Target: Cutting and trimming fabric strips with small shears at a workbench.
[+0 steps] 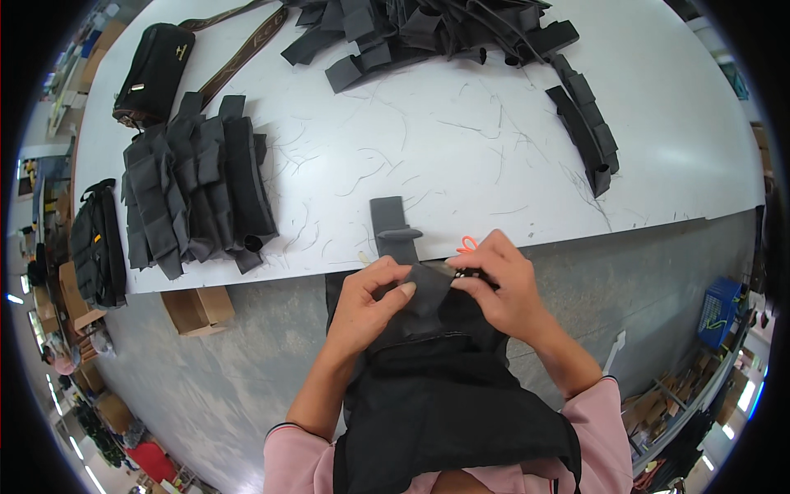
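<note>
At the table's near edge, a dark grey fabric strip [388, 216] with a folded tab lies partly on the white top and runs down toward my lap. My left hand [366, 303] is closed on its near part, thumb against fingers. My right hand [506, 288] grips small thread snips [473, 277] with a black handle, their metal tip by the strip close to my left fingers. A loop of orange cord [467, 244] sticks up beside the right fingers. The exact edge between the tip and the fabric is too small to make out.
Dark fabric strips are stacked at the left [197, 185], with a larger heap [428, 29] at the far side and another strip [586, 128] at the right. A black strapped pouch [156, 70] lies far left. Loose threads litter the white table [329, 181]. A cardboard box [197, 310] stands below.
</note>
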The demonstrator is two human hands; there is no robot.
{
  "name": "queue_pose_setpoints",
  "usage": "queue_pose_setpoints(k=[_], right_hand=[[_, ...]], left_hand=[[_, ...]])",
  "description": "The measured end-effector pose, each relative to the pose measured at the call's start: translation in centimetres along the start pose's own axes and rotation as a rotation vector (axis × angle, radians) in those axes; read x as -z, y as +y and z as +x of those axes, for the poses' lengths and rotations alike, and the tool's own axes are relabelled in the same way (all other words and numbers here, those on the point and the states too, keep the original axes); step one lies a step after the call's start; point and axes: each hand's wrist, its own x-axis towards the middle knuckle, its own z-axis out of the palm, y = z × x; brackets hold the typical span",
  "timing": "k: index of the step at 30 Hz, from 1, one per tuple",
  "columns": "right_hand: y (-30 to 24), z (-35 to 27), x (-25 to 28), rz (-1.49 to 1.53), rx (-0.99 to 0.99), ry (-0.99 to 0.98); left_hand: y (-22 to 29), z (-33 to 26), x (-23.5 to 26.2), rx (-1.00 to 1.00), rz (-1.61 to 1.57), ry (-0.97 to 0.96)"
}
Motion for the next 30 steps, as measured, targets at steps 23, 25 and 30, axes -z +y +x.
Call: queue_pose_setpoints(k=[23, 25, 30], right_hand=[[0.7, -0.3, -4.4, 0.434, -0.405, 0.162], [0.3, -2.0, -3.3, 0.343, -0.330, 0.137], [-0.9, -2.5, -2.3, -0.030, -0.126, 0.001]], left_hand=[[-1.5, 0.7, -0.1, 0.196, -0.374, 0.208], [-1.9, 1.0, 0.2, 0.241, -0.476, 0.202], [-1.4, 1.1, 0.0, 0.232, -0.475, 0.263]])
